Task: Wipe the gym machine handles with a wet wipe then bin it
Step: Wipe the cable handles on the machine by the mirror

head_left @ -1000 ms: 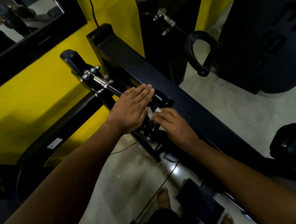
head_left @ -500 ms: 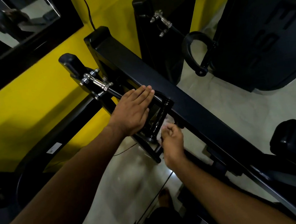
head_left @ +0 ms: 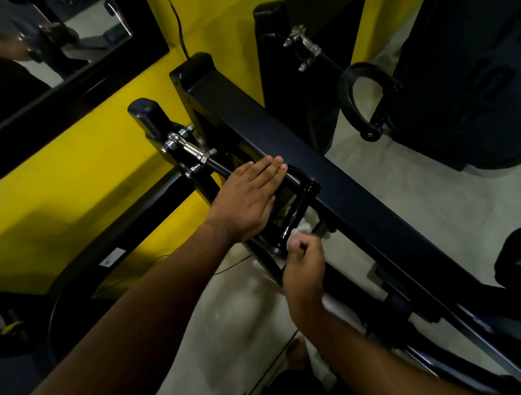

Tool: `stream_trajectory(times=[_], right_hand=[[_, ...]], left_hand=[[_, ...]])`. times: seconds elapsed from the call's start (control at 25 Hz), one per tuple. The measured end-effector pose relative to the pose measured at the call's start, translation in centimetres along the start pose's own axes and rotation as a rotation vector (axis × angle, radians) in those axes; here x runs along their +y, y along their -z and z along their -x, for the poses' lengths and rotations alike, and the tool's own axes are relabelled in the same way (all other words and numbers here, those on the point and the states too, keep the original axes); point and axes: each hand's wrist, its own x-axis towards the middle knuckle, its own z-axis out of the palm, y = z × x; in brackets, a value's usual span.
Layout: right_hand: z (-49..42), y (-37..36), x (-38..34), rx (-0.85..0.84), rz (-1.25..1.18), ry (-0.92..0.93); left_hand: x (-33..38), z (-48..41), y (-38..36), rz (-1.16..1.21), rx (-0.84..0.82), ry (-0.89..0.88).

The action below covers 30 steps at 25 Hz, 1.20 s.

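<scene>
1 left hand (head_left: 247,201) flat on handle (head_left: 293,215), right hand (head_left: 304,266) pinching wipe (head_left: 299,230)

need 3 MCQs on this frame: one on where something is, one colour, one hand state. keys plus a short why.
1. Where is the wet wipe?
A. in a bin
B. pinched in the right hand, against the black handle
C. on a bench

2. What colour is the wall behind the machine?
A. yellow
B. white
C. red

3. How is the left hand?
A. curled in a fist
B. out of view
C. flat, fingers straight, resting on the machine

Key:
1 B: the white wipe shows at the right hand's curled fingers, beside the handle.
2 A: the wall is plainly yellow.
3 C: its fingers lie straight and together on top of the machine.
</scene>
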Motion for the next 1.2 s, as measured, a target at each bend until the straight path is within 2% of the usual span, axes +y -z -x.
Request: stream_trajectory(times=[0.12,0.24,0.32,0.36,0.48,0.6,0.68,0.72,0.76,0.88,0.92,1.0,1.08,1.2], right_hand=[[0.3,2.6,1.3,-0.26,0.364,0.53],[-4.3,4.2,-0.1,-0.652,0.798,1.058],[-8.0,3.8,-2.8,-0.85,1.031,1.282],[-9.3,3.4,-4.2,-0.901,1.129,1.305],[-10.6,2.7,-7.2,-0.948,1.279,1.143],[-10.9,3.0,-7.3,-0.996,1.282,1.306],[-11.9,2.9,-7.5,-0.921,1.374,1.179],[-11.9,2.7,-7.6,-0.899,1.365,1.095],[-11.5,2.6,-7.4,-0.907,1.331,1.086],[-11.5,3.3,-6.9,-0.948,1.259,1.284],[-12.2,3.7,-6.8,-0.913,1.237,1.238],[-12.9,4.5,-5.4,-0.714,1.094,1.103],[-11.4,4.7,-3.2,-0.475,0.825,0.957],[-6.0,2.4,-1.3,-0.114,0.344,0.512]], left_hand=[[-0.1,0.0,-0.1,0.017,0.01,0.0],[-0.3,0.1,0.1,0.038,0.012,-0.014],[-0.4,0.0,0.0,0.048,0.019,-0.031],[-0.5,0.0,0.0,0.056,0.022,-0.035],[-0.6,0.0,-0.1,0.068,0.031,-0.047],[-0.6,0.0,-0.2,0.056,0.04,-0.059],[-0.7,0.0,-0.3,0.056,0.035,-0.053],[-0.7,0.0,-0.3,0.059,0.033,-0.047],[-0.6,0.0,-0.3,0.063,0.031,-0.044],[-0.6,0.0,-0.3,0.048,0.033,-0.048],[-0.6,0.0,-0.3,0.044,0.036,-0.048],[-0.5,0.0,-0.3,0.055,0.039,-0.037],[-0.4,0.0,-0.2,0.051,0.037,-0.026],[-0.4,0.0,-0.3,0.024,0.047,-0.028]])
